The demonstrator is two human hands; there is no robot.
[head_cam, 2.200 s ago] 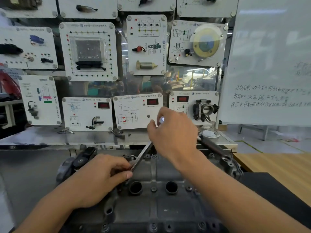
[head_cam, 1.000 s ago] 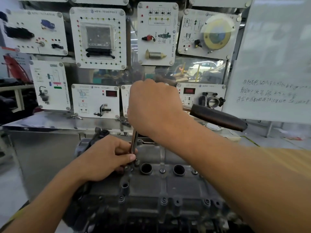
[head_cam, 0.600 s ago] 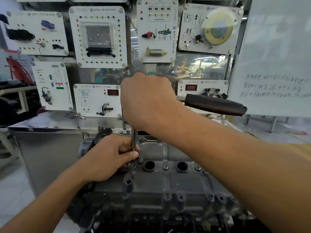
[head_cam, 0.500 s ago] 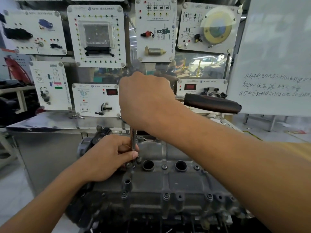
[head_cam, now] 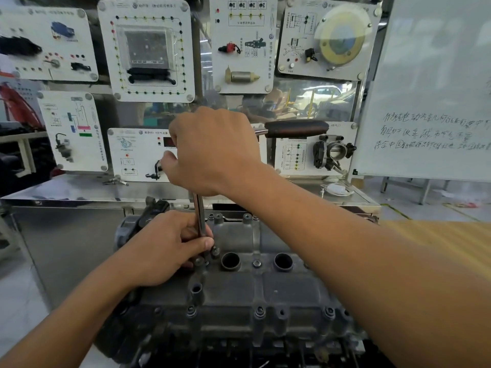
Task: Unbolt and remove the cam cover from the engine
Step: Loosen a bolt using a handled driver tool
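Note:
The dark grey cam cover (head_cam: 265, 290) lies on top of the engine in front of me, with two round plug holes and several bolts along its edges. A ratchet stands upright on a bolt at the cover's left side through a long steel extension bar (head_cam: 199, 213). My right hand (head_cam: 212, 152) grips the ratchet head at the top; the black ratchet handle (head_cam: 296, 128) sticks out to the right. My left hand (head_cam: 170, 243) pinches the lower end of the bar just above the bolt, hiding the socket.
A steel bench (head_cam: 79, 189) stands behind the engine, backed by a wall of white training panels (head_cam: 148, 46) with mounted parts. A whiteboard (head_cam: 435, 102) with writing stands at the right. A wooden tabletop (head_cam: 438, 235) lies to the right of the engine.
The bar went from tilted to upright on the left bolt. My right hand shifted onto the ratchet head, and the handle now points right. My left hand stayed on the bar's lower end.

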